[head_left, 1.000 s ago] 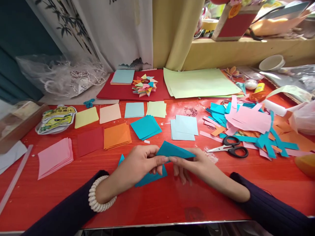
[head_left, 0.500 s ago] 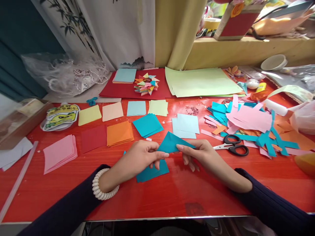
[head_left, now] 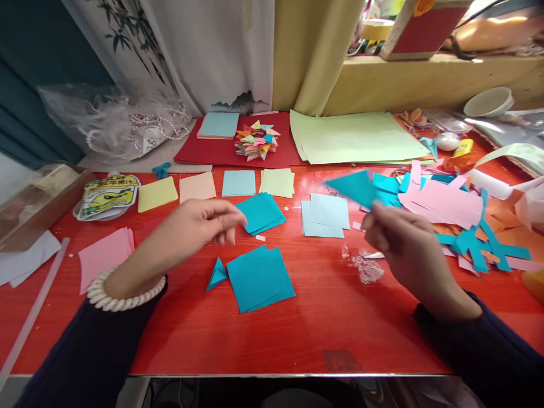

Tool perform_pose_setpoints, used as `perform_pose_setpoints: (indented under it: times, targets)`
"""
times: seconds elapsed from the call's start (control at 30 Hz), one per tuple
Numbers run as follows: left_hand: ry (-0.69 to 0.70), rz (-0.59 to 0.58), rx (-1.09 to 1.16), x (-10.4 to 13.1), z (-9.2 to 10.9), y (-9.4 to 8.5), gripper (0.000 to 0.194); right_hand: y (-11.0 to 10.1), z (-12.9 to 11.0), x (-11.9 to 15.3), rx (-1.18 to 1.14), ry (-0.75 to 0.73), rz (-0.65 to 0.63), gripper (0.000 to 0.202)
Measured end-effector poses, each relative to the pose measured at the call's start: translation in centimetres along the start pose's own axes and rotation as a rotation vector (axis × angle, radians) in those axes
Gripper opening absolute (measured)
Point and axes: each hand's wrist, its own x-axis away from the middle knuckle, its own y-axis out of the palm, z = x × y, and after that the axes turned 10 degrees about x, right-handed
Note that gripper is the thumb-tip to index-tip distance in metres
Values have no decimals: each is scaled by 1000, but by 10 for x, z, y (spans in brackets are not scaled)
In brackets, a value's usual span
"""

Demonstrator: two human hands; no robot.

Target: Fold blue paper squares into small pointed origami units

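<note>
My right hand [head_left: 402, 249] pinches a folded teal paper triangle [head_left: 355, 188] by one corner, raised above the table on the right and slightly blurred. My left hand [head_left: 206, 224] holds nothing, its fingers loosely bent and apart, with the fingertips at the left corner of a stack of teal paper squares [head_left: 263, 214]. Closer to me lie more teal squares [head_left: 260, 280], overlapping. Beside them on the left rests a small folded teal piece [head_left: 217, 273]. Behind the left hand, the orange and dark red papers are mostly hidden. My right hand covers most of the scissors [head_left: 374, 255].
Pale blue squares [head_left: 325, 215] lie mid-table, with pink squares [head_left: 104, 255] at left. Paper scraps [head_left: 446, 201] heap on the right. A multicoloured folded-paper ring [head_left: 258, 141] and large green sheets [head_left: 357, 139] sit at the back. A plastic bag [head_left: 114, 124] stands back left.
My left hand has let go of the teal triangle and moved left and up. My right hand has carried the triangle to the right and raised it, uncovering the near teal squares and small folded piece.
</note>
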Motion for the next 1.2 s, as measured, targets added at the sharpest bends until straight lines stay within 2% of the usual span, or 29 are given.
perform_pose_setpoints:
  times: [0.03, 0.07, 0.1, 0.17, 0.2, 0.23, 0.3, 0.37, 0.43, 0.47, 0.63, 0.8, 0.9, 1.0, 1.1, 1.2]
  targets:
    - [35, 38, 2, 0, -1, 2, 31, 3, -4, 2, -40, -56, 98, 34]
    - [54, 21, 12, 1, -1, 7, 35, 8, -8, 6, -23, -102, 57, 34]
    - [62, -32, 17, 3, 0, 12, 40, 14, -10, 11, 14, -119, -65, 36]
    - [64, -215, -56, 7, 4, 21, 39, 24, -11, 20, 95, -115, -400, 42]
    - [88, -286, -143, 9, 5, 23, 34, 28, -9, 24, 140, -112, -512, 42]
    - [129, -338, -255, 11, 5, 23, 31, 30, -6, 26, 175, -99, -548, 40]
    - [206, -361, -522, 15, 1, 18, 31, 32, 0, 26, 171, -54, -444, 35]
    - [236, -312, -760, 18, -10, 13, 44, 31, 3, 22, 87, -18, -238, 34]
    - [241, -277, -883, 21, -21, 15, 47, 30, 3, 18, -10, 2, -102, 34]
    - [248, -273, -897, 23, -25, 18, 44, 31, 2, 16, -46, 8, -77, 33]
    - [213, -342, -807, 32, -25, 44, 13, 38, 1, 18, -48, 11, -172, 32]
    - [158, -312, -763, 35, -17, 48, 25, 38, 5, 19, -37, 10, -186, 30]
    - [133, -350, -751, 33, -18, 47, 20, 37, 8, 16, -25, 3, -166, 30]
    - [194, -393, -745, 31, -19, 50, 12, 35, 10, 15, -33, -9, -149, 29]
    - [263, -352, -783, 32, -19, 54, 12, 35, 11, 14, -57, -28, -143, 30]
    - [243, -321, -804, 36, -19, 56, 17, 36, 12, 14, -56, -48, -146, 32]
